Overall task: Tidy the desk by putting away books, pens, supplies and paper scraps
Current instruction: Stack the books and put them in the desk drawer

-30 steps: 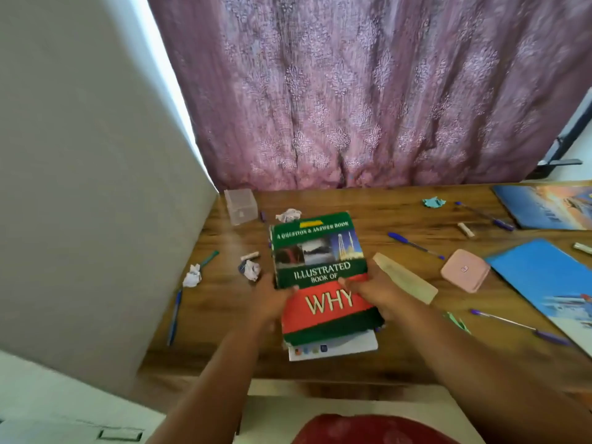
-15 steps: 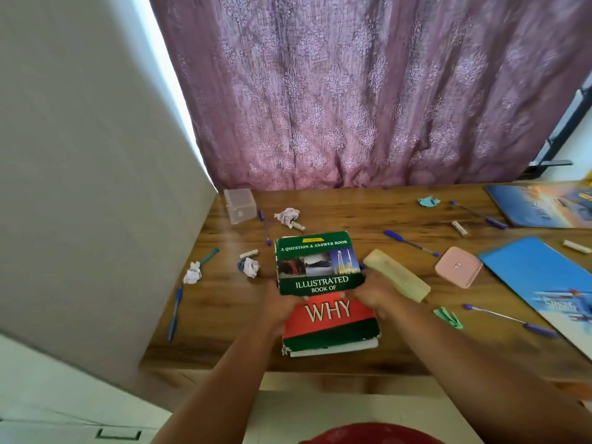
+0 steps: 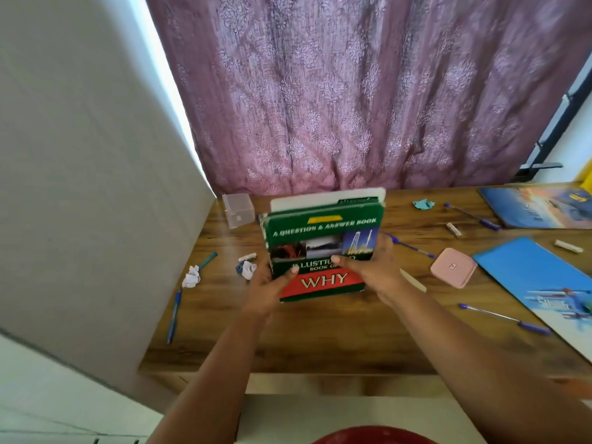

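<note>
A green and red book titled "Illustrated Book of Why" is tilted up on its lower edge above the wooden desk, with a white book stacked behind it. My left hand grips the stack's lower left side, thumb on the cover. My right hand grips the right side, thumb across the cover. Crumpled paper scraps lie at the left, another scrap near my left hand, and a teal scrap at the back.
A clear plastic box stands at the back left by the grey wall. Blue pens lie scattered. A pink case, a blue folder and a picture book sit at the right. A curtain hangs behind.
The stack of books lay flat on the desk under both hands; now both hands have lifted its far end so it stands tilted up, and it sits farther back.
</note>
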